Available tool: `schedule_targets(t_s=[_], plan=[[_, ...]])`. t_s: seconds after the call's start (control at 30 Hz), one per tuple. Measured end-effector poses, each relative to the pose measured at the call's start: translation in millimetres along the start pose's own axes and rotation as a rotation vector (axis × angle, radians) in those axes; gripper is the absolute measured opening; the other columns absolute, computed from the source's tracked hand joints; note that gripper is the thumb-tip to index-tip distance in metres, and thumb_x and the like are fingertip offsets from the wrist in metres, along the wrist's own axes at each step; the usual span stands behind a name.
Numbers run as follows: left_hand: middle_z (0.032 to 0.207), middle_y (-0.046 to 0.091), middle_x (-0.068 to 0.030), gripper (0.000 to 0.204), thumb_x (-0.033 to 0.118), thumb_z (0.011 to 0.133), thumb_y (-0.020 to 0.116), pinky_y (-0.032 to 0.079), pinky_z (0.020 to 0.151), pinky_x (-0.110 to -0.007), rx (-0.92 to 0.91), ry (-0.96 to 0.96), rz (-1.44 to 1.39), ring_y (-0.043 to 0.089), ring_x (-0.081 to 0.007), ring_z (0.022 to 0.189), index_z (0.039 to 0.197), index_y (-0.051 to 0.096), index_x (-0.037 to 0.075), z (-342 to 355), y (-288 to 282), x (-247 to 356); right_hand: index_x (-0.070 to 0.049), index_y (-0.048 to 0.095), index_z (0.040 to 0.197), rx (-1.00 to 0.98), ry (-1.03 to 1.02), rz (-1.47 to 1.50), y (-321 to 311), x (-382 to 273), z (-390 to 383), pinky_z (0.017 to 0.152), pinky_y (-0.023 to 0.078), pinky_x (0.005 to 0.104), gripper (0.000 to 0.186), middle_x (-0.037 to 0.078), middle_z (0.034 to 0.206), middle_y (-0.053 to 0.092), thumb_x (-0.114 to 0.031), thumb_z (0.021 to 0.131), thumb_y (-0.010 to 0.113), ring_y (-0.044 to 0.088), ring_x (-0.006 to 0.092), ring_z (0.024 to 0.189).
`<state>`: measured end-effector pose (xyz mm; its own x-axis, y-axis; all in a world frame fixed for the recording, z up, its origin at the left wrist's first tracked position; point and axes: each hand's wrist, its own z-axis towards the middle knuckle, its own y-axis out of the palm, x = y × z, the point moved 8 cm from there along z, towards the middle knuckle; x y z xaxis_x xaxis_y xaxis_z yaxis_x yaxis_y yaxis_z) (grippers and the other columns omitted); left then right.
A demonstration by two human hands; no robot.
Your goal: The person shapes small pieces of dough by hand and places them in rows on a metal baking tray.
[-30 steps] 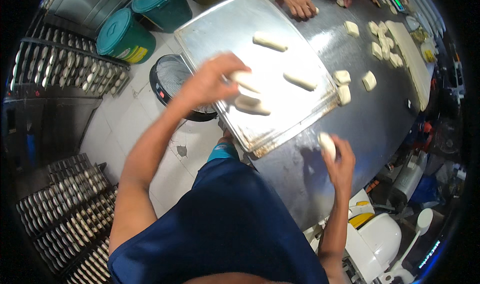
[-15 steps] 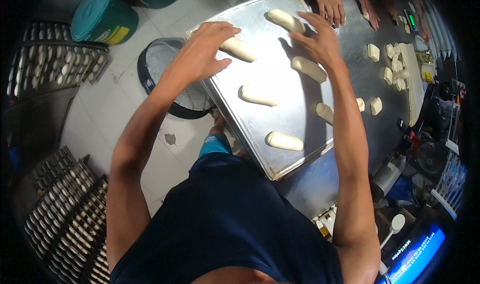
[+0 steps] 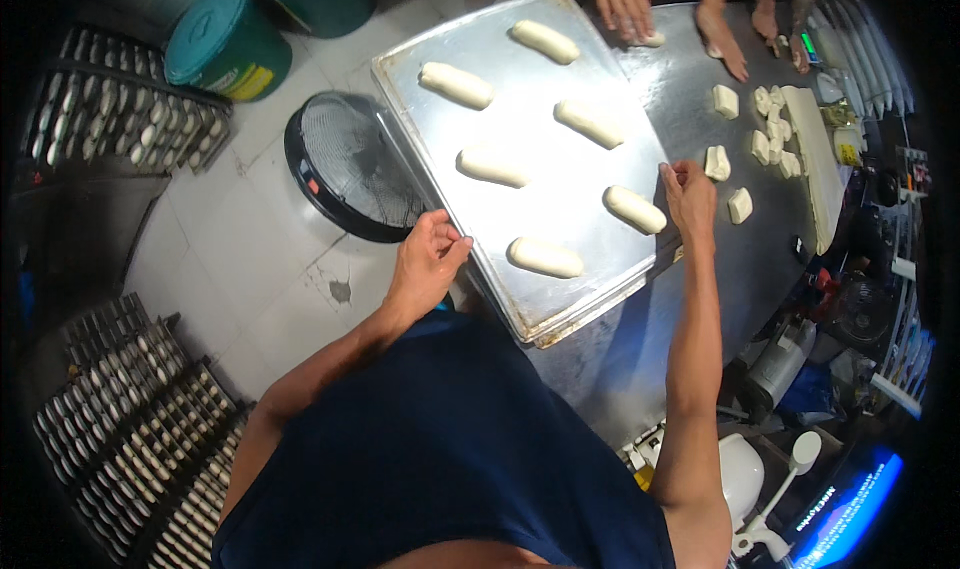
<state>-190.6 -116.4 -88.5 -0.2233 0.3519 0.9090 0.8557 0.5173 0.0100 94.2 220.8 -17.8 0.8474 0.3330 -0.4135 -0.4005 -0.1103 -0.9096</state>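
A metal baking tray (image 3: 565, 209) lies in front of me, bearing several pale dough logs (image 3: 545, 257) set apart in two rows. Its left rim is pinched by my left hand (image 3: 430, 261), with thumb and fingers closed near the front corner. On the opposite side, my right hand (image 3: 690, 201) grips the right rim between thumb and fingers. Beneath the front edge shows the rim of a second tray (image 3: 590, 317).
On the metal table (image 3: 690, 79), small dough pieces (image 3: 725, 102) lie beside a dough sheet (image 3: 812, 159). A co-worker's hand (image 3: 620, 7) presses dough across the table. A floor fan (image 3: 350, 169), lidded green buckets (image 3: 230, 44) and racks of shaped dough (image 3: 150, 449) stand left.
Both hands have left the far dough logs and come back toward me to the tray's sides, taking hold of its rims. The tray now sits slightly farther left, and the far logs lie uncovered.
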Motion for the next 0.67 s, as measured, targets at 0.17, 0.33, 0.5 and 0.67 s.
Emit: schedule_targets(t_s=[0.17,0.33,0.5,0.67], plan=[[0.103,0.067,-0.0099,0.040,0.007,0.100,0.069,0.055,0.069,-0.027,0.074,-0.036,-0.257,0.067,-0.0141,0.078,0.131,0.049,-0.006,-25.0,35.1,-27.2,0.000,0.066,0.088,0.037,-0.078,-0.083,2.1,28.3,14.0,0.069,0.051,0.0466,0.036,0.019,0.075,0.068,-0.035,0.094,0.074,0.067,0.0382,0.071],[0.104,0.067,-0.0101,0.032,0.007,0.100,0.068,0.054,0.077,-0.029,0.145,0.015,-0.335,0.065,-0.0137,0.086,0.126,0.053,-0.003,-18.2,24.4,-12.8,0.000,0.074,0.100,0.052,-0.174,0.050,4.5,14.5,-1.0,0.075,0.053,0.0499,0.029,0.024,0.084,0.072,-0.028,0.095,0.069,0.070,0.0435,0.081],[0.098,0.064,-0.0089,0.061,0.012,0.093,0.077,0.053,0.081,-0.030,0.348,0.290,0.544,0.063,-0.0151,0.087,0.145,0.050,-0.006,-38.8,-7.7,10.2,0.000,0.076,0.103,0.150,-0.205,-0.052,2.2,-12.5,-49.9,0.083,0.055,0.0484,0.025,0.026,0.094,0.073,-0.021,0.093,0.067,0.071,0.0435,0.092],[0.088,0.062,-0.0085,0.062,0.013,0.089,0.080,0.055,0.072,-0.035,0.287,0.245,0.086,0.065,-0.0191,0.075,0.143,0.055,-0.005,-50.5,-31.0,-13.1,0.001,0.077,0.102,0.071,-0.055,0.049,19.8,-14.8,-42.6,0.081,0.056,0.0475,0.024,0.025,0.091,0.075,-0.019,0.094,0.066,0.073,0.0396,0.087]])
